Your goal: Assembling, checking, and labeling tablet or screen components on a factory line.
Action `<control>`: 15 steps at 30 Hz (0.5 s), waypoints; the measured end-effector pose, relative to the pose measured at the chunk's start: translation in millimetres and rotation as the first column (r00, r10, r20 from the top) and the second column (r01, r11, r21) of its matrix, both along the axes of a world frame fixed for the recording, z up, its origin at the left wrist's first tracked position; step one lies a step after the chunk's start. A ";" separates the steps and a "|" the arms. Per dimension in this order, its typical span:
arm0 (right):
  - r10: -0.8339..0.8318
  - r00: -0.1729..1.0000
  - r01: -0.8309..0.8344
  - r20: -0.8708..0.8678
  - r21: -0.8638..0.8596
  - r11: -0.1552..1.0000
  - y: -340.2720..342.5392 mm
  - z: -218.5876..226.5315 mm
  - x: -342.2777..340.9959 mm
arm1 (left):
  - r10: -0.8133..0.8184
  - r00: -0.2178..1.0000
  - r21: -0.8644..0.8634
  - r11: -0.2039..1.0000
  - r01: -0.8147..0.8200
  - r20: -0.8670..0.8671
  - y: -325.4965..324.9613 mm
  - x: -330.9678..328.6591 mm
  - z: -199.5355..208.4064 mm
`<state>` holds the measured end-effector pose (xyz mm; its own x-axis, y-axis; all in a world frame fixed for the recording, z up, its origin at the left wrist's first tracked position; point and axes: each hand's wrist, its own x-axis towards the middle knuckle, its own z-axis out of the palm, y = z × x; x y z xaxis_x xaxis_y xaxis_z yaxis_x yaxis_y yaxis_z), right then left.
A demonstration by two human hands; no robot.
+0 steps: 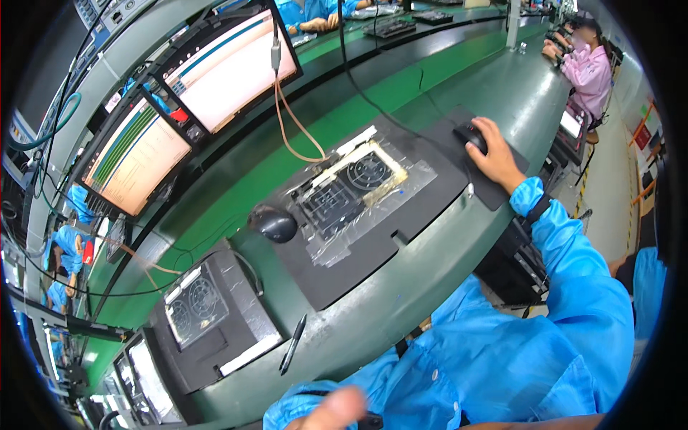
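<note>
My right hand (pixel 497 159) lies over a black computer mouse (pixel 467 136) on a dark mat, its fingers curved round it. To the left of that mat is a black board (pixel 301 269) with a taped-down panel (pixel 351 190) that bears round vent-like patterns. A dark rounded object (pixel 273 223), much like another mouse, sits at the board's left corner. Low in the view, my left hand (pixel 333 412) is blurred and cut off by the lower edge, so its fingers cannot be read. The nearest loose thing to it is a black pen (pixel 293 345) on the green table.
Two lit monitors (pixel 236 68) (pixel 140 154) stand along the far left. A second black board (pixel 244 322) with a similar panel lies at the left. A pinkish cable (pixel 290 118) hangs down to the main board. A person in pink (pixel 591 75) sits at the far right.
</note>
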<state>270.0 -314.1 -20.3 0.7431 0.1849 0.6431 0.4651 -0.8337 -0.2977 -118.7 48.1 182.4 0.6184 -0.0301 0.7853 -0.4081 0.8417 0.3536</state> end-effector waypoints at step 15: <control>0.024 0.995 -0.014 -0.093 0.100 0.995 3.3 5.7 -11.2 | -0.065 0.997 0.362 0.931 0.043 0.048 18.2 56.2 5.6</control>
